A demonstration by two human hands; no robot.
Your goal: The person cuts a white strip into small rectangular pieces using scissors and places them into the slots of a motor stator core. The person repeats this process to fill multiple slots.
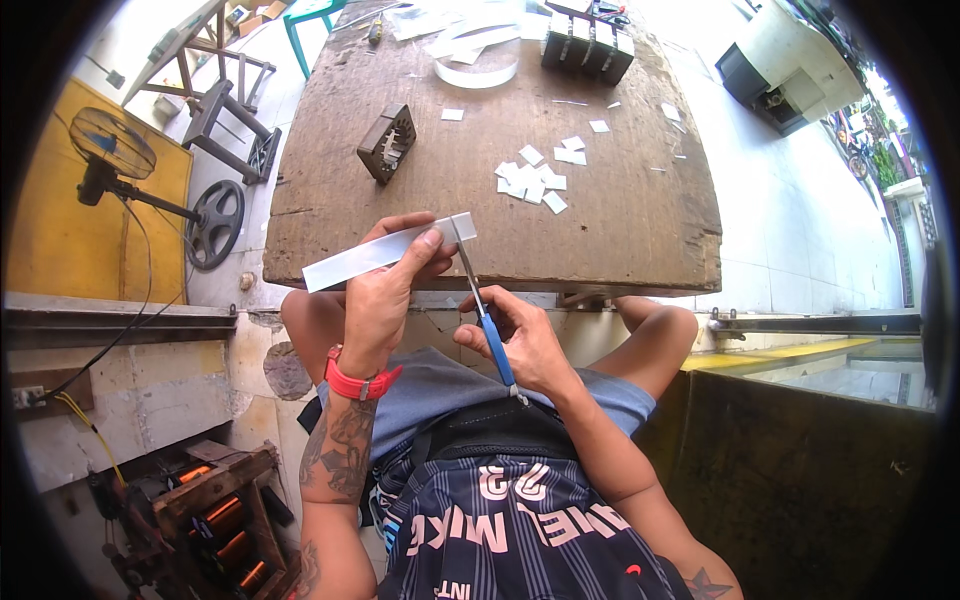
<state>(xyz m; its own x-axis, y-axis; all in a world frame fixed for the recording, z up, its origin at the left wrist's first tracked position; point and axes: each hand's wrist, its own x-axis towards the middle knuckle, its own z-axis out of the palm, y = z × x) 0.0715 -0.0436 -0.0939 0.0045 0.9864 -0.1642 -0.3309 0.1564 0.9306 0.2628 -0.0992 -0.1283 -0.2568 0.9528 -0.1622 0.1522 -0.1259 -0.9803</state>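
My left hand (385, 290) pinches a long whitish strip (365, 260) between thumb and fingers, over the near edge of the wooden table. In my right hand (535, 345) are blue-handled scissors (495, 350), pointing away from me. Their blades cross the strip close to its right end, just past my left thumb. Whether the blades have cut through there, I cannot tell. On the tabletop beyond my hands lies a loose pile of small white cut pieces (525, 180), with several more scattered to the right.
A dark metal block with a toothed opening (387, 143) stands on the wooden table (330, 215). Farther back are a curled white strip (480, 82), a dark block-like stack (587, 48) and a screwdriver (375, 30). A fan (115, 150) stands at left; copper coils (225, 515) lie below it.
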